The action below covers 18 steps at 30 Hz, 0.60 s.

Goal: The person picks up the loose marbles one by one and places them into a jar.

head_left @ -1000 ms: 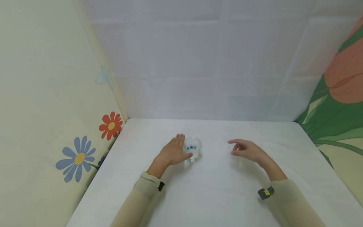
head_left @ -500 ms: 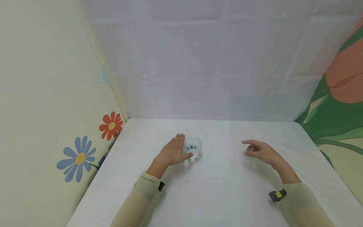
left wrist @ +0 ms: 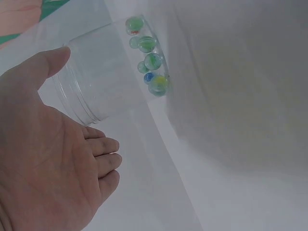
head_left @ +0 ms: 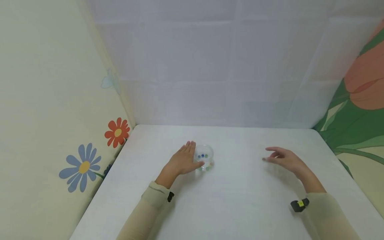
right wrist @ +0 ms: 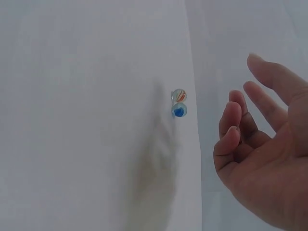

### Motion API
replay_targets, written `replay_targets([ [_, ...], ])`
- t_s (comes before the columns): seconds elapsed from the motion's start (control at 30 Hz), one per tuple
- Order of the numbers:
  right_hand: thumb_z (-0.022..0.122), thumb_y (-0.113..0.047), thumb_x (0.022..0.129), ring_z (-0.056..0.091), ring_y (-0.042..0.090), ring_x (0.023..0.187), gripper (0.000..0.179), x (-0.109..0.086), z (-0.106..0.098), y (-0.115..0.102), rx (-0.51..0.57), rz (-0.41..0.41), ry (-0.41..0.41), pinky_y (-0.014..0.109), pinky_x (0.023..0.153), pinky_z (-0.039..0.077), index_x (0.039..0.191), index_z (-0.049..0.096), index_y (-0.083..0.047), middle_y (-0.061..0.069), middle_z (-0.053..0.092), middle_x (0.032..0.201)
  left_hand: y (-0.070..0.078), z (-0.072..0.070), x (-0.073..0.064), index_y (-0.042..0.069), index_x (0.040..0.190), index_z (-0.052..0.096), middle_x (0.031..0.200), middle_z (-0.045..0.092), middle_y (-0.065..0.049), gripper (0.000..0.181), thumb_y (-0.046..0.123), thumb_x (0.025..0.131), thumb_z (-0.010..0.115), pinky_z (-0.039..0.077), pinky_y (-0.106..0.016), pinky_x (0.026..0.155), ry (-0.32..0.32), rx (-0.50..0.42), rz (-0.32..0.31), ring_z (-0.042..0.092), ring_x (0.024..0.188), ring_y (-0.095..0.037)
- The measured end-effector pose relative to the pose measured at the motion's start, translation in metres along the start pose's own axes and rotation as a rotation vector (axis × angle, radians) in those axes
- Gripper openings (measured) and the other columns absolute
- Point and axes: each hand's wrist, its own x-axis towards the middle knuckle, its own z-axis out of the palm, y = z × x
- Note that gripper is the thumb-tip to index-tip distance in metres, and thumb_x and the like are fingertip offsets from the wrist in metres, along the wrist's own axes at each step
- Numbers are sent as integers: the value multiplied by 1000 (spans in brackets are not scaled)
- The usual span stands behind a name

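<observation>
A clear jar (head_left: 207, 150) with several glass marbles (left wrist: 153, 61) at its bottom stands on the white table (head_left: 231, 200). My left hand (head_left: 181, 162) lies alongside the jar, fingers straight, thumb (left wrist: 57, 60) resting at its threaded rim. Over to the right, my right hand (head_left: 283, 159) hovers above the table. Its index finger and thumb are apart, the other fingers bent, and no held thing shows. Near it lie an orange-streaked marble (right wrist: 179, 95) and a blue marble (right wrist: 179, 110), touching each other. In the head view only one small marble (head_left: 263, 159) shows by the right thumb.
A white cloth backdrop (head_left: 192, 66) rises behind the table's far edge. Painted flowers decorate the left wall (head_left: 36, 100), and a large tulip (head_left: 367, 80) the right side. A black wrist device (head_left: 299, 204) sits at the right cuff.
My right hand has moved to the right, away from the jar, and a small marble now shows beside its thumb. My left hand and the jar have stayed in place.
</observation>
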Motion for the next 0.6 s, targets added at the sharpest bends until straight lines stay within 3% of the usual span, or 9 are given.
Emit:
replay_targets([
  [0.2, 66, -34, 99, 57, 28, 105, 62, 3, -2, 14, 27, 28, -19, 31, 81, 49, 151, 46, -5, 18, 60, 123, 1, -2, -2, -3, 161, 8, 168, 11, -17, 99, 68, 99, 43, 10, -38, 128, 4, -12, 3, 8, 157, -28],
  [0.6, 69, -29, 97, 58, 31, 104, 61, 20, 4, 35, -18, 105, -42, 34, 79, 53, 149, 48, -4, 22, 60, 122, 1, -1, 0, -3, 161, 8, 168, 11, -17, 99, 68, 99, 42, 10, -39, 128, 3, -5, 8, 8, 157, -28],
])
